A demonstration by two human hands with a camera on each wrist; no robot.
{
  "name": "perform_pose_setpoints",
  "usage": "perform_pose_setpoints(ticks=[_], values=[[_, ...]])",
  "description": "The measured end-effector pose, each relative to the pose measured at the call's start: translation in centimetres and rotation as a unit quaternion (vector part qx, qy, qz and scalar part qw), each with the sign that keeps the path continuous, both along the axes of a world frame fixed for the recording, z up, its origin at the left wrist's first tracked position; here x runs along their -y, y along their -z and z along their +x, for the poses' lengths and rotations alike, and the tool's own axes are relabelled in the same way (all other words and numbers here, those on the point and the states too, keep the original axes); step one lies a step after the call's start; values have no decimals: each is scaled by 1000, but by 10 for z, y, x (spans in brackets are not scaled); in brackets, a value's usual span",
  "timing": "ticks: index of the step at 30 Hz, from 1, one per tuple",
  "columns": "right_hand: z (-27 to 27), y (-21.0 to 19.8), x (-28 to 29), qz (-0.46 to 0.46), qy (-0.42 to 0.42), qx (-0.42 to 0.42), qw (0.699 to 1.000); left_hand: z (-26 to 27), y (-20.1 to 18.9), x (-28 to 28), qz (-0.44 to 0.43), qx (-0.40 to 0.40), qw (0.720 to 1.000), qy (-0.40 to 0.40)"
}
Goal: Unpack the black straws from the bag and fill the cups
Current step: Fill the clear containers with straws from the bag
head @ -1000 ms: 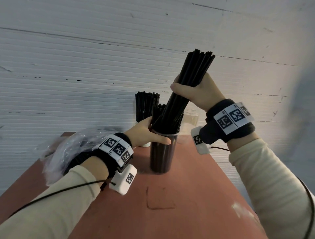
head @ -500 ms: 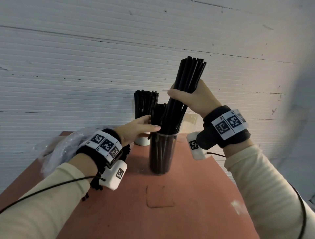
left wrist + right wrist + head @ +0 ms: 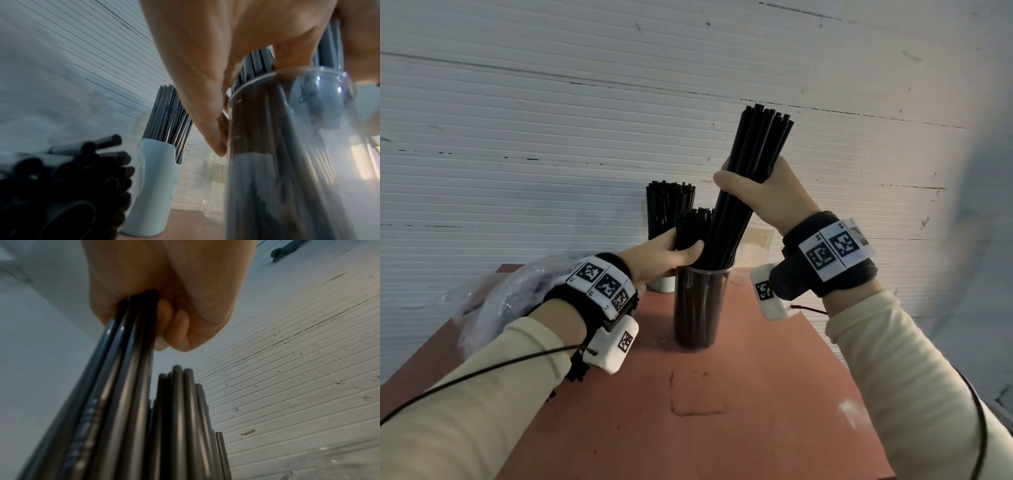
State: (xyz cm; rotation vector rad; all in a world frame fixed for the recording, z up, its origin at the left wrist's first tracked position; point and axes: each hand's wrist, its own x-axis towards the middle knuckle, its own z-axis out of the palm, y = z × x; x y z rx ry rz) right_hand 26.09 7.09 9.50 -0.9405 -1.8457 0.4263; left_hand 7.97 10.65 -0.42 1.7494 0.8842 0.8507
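Straw bundle [image 3: 739, 212] — right hand [image 3: 774, 202], clear cup [image 3: 702, 308]

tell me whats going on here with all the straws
A person is loading black straws into cups on a reddish table. The right hand grips a tilted bundle of straws whose lower ends sit in a clear cup. The left hand holds the straws already standing in that cup. Behind it a white cup is already full, and a plastic bag lies on the left.

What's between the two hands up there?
In the head view, black straws: the shorter ones already standing in the clear cup, touched by the left hand, and the lower part of the bundle gripped by the right hand.
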Motion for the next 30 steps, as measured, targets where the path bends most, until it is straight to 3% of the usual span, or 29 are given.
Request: perform_pose_setpoints(ticks=[5, 10, 15, 18, 21, 25, 30], values=[[-4, 10, -3, -38, 0, 59, 998, -3, -3, 13, -44, -1, 999, 16], [-10, 24, -4, -55, -11, 69, 996, -1, 13, 13, 43, -72, 996, -34], [-7, 34, -7, -48, 3, 80, 996, 0, 17, 17, 56, -85, 992, -68], [-3, 34, -1, 0, 23, 38, 999, 1, 17, 20, 61, -97, 990, -84], [-4, 23, 9, 111, 52, 3, 992, 2, 18, 20, 66, -92, 990, -86], [-10, 10, 14, 242, 91, 47, 965, 2, 20, 19, 49, -85, 991, -94], [-12, 38, 3, 260, 113, 61, 957, 3, 22, 17, 47, -73, 990, -107]])
